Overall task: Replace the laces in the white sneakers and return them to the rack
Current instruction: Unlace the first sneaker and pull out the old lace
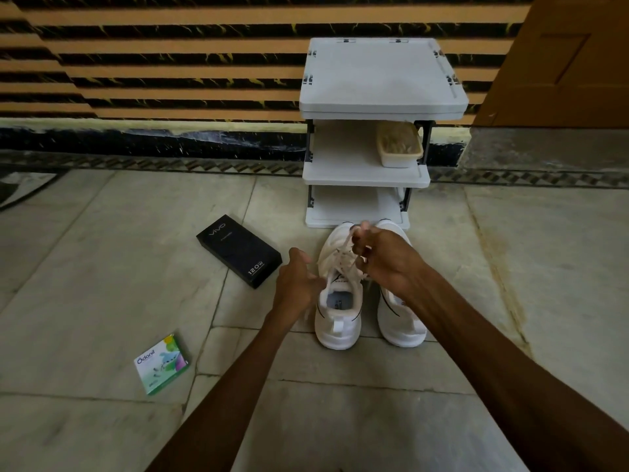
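Observation:
Two white sneakers stand side by side on the floor, heels toward me, in front of the white rack [366, 177]. The left sneaker [337, 318] has a white lace [341, 255] loosely threaded over its tongue. My right hand [388, 258] hovers over the shoes and pinches the lace, pulling a strand up near the toe. My left hand [297, 282] sits just left of the left sneaker with fingers spread and loosely curled, holding nothing. The right sneaker [401, 321] is partly hidden under my right hand and forearm.
A black phone box [239, 251] lies on the floor left of the shoes. A green and white small box [161, 364] lies nearer to me on the left. A tub [399, 144] of pale material sits on the rack's middle shelf. A wooden door [561, 63] stands at the right.

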Tool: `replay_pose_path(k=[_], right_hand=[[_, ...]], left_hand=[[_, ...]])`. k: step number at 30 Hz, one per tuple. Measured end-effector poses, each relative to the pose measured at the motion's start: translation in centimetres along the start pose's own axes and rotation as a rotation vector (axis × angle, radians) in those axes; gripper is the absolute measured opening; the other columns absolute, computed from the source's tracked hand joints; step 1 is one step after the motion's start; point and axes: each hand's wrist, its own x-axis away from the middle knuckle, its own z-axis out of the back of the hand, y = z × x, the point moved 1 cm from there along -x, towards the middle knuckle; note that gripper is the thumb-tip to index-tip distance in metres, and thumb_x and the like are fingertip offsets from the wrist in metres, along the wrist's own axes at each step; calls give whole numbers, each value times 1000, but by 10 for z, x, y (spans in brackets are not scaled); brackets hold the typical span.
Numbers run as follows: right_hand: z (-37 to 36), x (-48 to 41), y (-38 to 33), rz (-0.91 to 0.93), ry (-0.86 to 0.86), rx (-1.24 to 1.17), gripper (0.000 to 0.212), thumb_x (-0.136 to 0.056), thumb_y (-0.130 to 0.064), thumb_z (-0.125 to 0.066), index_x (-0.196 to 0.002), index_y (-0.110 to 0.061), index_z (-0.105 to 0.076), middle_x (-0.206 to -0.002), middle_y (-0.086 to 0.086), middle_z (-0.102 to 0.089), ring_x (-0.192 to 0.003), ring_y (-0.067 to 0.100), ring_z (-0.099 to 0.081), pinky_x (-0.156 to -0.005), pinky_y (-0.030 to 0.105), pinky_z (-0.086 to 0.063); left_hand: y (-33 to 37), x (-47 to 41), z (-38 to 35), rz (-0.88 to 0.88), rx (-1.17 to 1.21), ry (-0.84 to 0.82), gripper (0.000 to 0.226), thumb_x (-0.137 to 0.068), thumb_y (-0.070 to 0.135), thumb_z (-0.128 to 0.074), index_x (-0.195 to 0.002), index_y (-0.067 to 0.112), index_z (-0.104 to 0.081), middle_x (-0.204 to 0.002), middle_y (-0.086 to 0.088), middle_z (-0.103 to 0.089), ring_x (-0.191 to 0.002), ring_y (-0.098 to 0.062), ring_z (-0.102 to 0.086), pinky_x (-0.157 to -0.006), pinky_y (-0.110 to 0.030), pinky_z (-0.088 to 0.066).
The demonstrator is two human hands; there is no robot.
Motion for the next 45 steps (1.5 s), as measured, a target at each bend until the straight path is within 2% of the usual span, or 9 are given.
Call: replay_pose_path(k=[5, 8, 13, 18, 25, 27, 31, 37, 45], right_hand=[[3, 4, 2, -104, -183, -205, 28, -99, -37, -48, -81, -17, -52, -80, 3, -61, -57, 11, -49, -49, 21, -41], [-3, 4, 4, -23, -16, 470, 30, -93, -39, -59, -78, -13, -55, -66, 2, -58, -50, 11, -45, -47, 24, -38], [-14, -1, 20, 335, 144, 1470, 22, -84, -29, -69, -99, -13, -62, -100, 9, -66, -94, 24, -62, -77, 32, -50], [-18, 1, 35, 439, 224, 1832, 17, -87, -29, -64, -93, -14, -71, -92, 6, -68, -86, 24, -65, -62, 27, -42], [-4, 7, -5, 578, 118, 948, 5, -80, -8, -72, -76, -11, -75, -88, -4, -62, -83, 10, -59, -69, 24, -51], [1, 15, -13, 475, 64, 587, 10, -87, -5, -63, -85, -4, -73, -95, 1, -61, -86, 8, -59, -70, 17, -50], [0, 18, -6, 105, -136, -55, 30, -98, -9, -38, -82, -12, -63, -85, 9, -60, -78, 21, -57, -75, 33, -46], [-3, 1, 21, 367, 237, 1213, 22, -99, -24, -47, -101, -5, -58, -85, 10, -63, -78, 27, -62, -65, 33, -46], [-18, 8, 42, 398, 172, 1810, 29, -79, -38, -73, -94, -14, -68, -91, 5, -67, -85, 22, -65, -63, 27, -42]], left_hand=[[-2, 1, -1, -14, -15, 0, 46, -81, 17, -74, -114, 18, -42, -96, -8, -64, -88, -21, -64, -70, -30, -53], [-1, 0, -1, -8, -14, -12, 47, -81, 19, -75, -114, 16, -42, -99, -8, -63, -91, -23, -64, -74, -33, -55], [0, 1, -1, -13, -25, 3, 45, -82, 18, -74, -113, 15, -42, -101, -11, -62, -93, -25, -63, -75, -35, -54], [-2, 1, -2, -15, -33, 4, 46, -81, 18, -74, -114, 17, -42, -102, -12, -62, -91, -24, -63, -74, -34, -54], [-4, 2, -1, -10, 4, 41, 43, -81, 20, -75, -109, 16, -44, -97, -8, -62, -87, -23, -63, -68, -32, -52], [-4, 1, -1, -9, 2, 38, 40, -81, 16, -74, -108, 16, -45, -95, -9, -63, -85, -23, -63, -64, -29, -49], [-3, 3, -4, -18, -8, 21, 37, -81, 15, -73, -105, 20, -45, -90, -8, -64, -81, -22, -64, -64, -34, -54], [-2, 8, -6, 24, 3, 56, 42, -79, 22, -77, -111, 19, -50, -95, -8, -65, -84, -20, -63, -68, -31, -53], [-2, 12, -10, 31, -42, 172, 12, -79, 23, -77, -87, 16, -74, -86, 0, -73, -82, -17, -68, -76, -33, -57]])
